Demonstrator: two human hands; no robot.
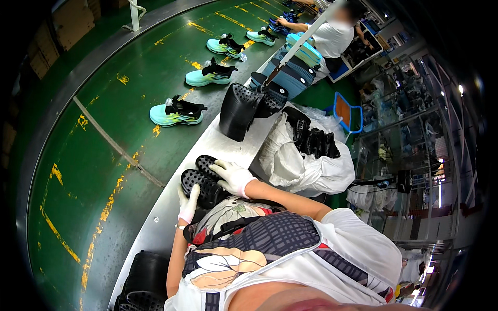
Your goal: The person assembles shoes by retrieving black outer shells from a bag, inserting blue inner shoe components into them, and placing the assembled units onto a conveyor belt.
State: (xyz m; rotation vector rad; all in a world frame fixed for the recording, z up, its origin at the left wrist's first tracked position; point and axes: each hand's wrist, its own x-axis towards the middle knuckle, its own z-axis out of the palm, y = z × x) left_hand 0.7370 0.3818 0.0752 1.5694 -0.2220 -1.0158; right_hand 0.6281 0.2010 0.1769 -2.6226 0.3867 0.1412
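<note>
In front of my body, over the metal ledge, I hold a pair of black, shoe-shaped perforated pieces (195, 182) with rounded, hole-studded ends. My left hand (188, 203), in a white glove, grips the left piece along its outer side, thumb up. My right hand (233, 178), gloved too, lies over the right piece with its fingers curled on it. The pieces' lower ends are partly hidden by my hand and clothing. Further along the ledge stands a stack of similar black pieces (239, 111). Another black stack (148, 280) sits beside my left forearm.
Turquoise and black sneakers (176, 112) stand in a row on the green conveyor (104, 171). A white sack (306, 166) with black pieces is at my right. Beyond it are blue-grey bins (290, 75), an orange-and-blue stool (348, 112) and a person in white (332, 39).
</note>
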